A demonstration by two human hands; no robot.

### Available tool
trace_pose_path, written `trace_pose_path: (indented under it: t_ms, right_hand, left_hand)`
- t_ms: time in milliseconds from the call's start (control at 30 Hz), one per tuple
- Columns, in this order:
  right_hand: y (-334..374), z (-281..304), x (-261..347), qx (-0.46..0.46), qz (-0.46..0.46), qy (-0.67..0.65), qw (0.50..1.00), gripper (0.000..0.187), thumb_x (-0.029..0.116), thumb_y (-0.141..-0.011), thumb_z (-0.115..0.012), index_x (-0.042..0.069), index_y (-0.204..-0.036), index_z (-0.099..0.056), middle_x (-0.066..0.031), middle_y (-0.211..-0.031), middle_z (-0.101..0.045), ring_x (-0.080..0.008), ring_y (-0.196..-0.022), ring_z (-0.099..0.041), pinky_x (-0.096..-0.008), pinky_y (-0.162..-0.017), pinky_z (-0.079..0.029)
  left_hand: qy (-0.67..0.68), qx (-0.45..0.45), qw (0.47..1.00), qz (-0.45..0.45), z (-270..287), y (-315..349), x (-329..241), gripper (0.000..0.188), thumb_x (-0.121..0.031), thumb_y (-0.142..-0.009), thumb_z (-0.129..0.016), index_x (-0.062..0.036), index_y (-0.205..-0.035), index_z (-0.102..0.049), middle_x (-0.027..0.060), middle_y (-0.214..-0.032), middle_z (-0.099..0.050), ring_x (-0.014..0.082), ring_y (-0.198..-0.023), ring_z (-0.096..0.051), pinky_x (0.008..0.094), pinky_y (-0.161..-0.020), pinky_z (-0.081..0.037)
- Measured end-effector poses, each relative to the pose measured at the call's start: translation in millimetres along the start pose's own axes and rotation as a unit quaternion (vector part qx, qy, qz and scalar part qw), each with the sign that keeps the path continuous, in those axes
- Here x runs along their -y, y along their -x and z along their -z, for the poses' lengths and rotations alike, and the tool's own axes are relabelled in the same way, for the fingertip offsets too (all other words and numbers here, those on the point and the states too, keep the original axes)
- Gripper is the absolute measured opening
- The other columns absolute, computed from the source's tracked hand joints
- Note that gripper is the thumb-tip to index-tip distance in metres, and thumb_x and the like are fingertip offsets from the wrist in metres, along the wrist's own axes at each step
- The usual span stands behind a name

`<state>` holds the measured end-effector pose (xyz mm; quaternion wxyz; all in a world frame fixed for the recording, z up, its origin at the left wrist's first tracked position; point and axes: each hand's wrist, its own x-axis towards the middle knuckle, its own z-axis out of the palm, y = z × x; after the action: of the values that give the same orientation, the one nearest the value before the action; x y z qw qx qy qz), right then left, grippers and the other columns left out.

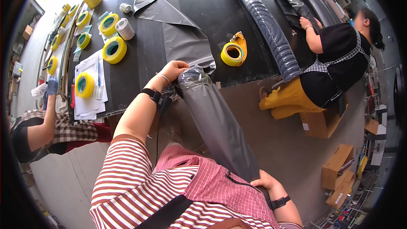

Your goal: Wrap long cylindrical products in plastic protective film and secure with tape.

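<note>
A long roll wrapped in dark grey plastic film (216,121) slants from the table's edge down to my right side. Clear tape (193,77) covers its upper end. My left hand (174,70) grips that upper end at the rim, its fingers bent and partly hidden. Down by my hip, my right hand (267,180) is closed round the lower end, thumb on top. A loose grey plastic sheet (182,38) lies creased on the table just beyond the roll. To the right of it rests an orange tape dispenser (241,42) with a yellow tape roll (224,55).
Several yellow tape rolls (114,51) and papers (90,108) occupy the black table's left part. A long clear-wrapped dark roll (267,27) crosses it on the right. One co-worker (339,55) handles dark film there; another (46,123) stands left. Cardboard boxes (337,165) sit right.
</note>
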<state>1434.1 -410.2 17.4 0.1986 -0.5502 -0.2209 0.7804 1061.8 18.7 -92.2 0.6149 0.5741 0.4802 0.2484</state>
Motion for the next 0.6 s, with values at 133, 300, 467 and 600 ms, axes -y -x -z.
trace_pose_path:
  t_ms: [133, 300, 467, 600]
  right_hand:
    - [15, -14, 18, -0.054, 0.012, 0.050, 0.997, 0.095, 0.023, -0.064, -0.086, -0.005, -0.142, -0.039, -0.0152, -0.136, -0.055, -0.0248, -0.127, -0.050, -0.0345, -0.111, -0.035]
    - [24, -19, 30, -0.073, -0.003, 0.063, 0.995, 0.095, 0.023, -0.065, -0.085, -0.005, -0.142, -0.039, -0.0154, -0.135, -0.055, -0.0246, -0.127, -0.051, -0.0345, -0.110, -0.036]
    - [24, -22, 45, -0.068, -0.043, -0.011, 0.997, 0.085, 0.019, -0.070, -0.079, -0.005, -0.142, -0.041, -0.0163, -0.132, -0.057, -0.0250, -0.119, -0.057, -0.0347, -0.106, -0.041]
    - [24, -19, 42, -0.032, -0.033, -0.068, 0.997, 0.080, 0.020, -0.072, -0.074, -0.005, -0.141, -0.042, -0.0173, -0.132, -0.057, -0.0261, -0.119, -0.058, -0.0353, -0.106, -0.042]
  left_hand:
    - [-0.018, -0.058, 0.992, -0.106, -5, 12, -6, 0.014, -0.012, -0.090, -0.070, 0.0001, -0.098, -0.072, -0.0006, -0.085, -0.069, 0.0060, -0.078, -0.059, 0.0237, -0.073, -0.050]
    - [-0.146, -0.191, 0.936, -0.256, -22, 36, -29, 0.008, -0.012, -0.085, -0.070, -0.0070, -0.090, -0.071, 0.0080, -0.083, -0.068, 0.0190, -0.074, -0.065, 0.0289, -0.070, -0.052]
    - [-0.470, -0.161, 0.739, -0.454, -35, 63, -58, 0.015, -0.008, -0.076, -0.065, -0.0115, -0.090, -0.061, 0.0026, -0.082, -0.057, 0.0217, -0.082, -0.061, 0.0339, -0.071, -0.051]
    - [-0.529, -0.208, 0.735, -0.370, -14, 64, -49, 0.022, -0.009, -0.076, -0.065, -0.0099, -0.097, -0.058, 0.0064, -0.090, -0.058, 0.0251, -0.091, -0.059, 0.0365, -0.078, -0.051]
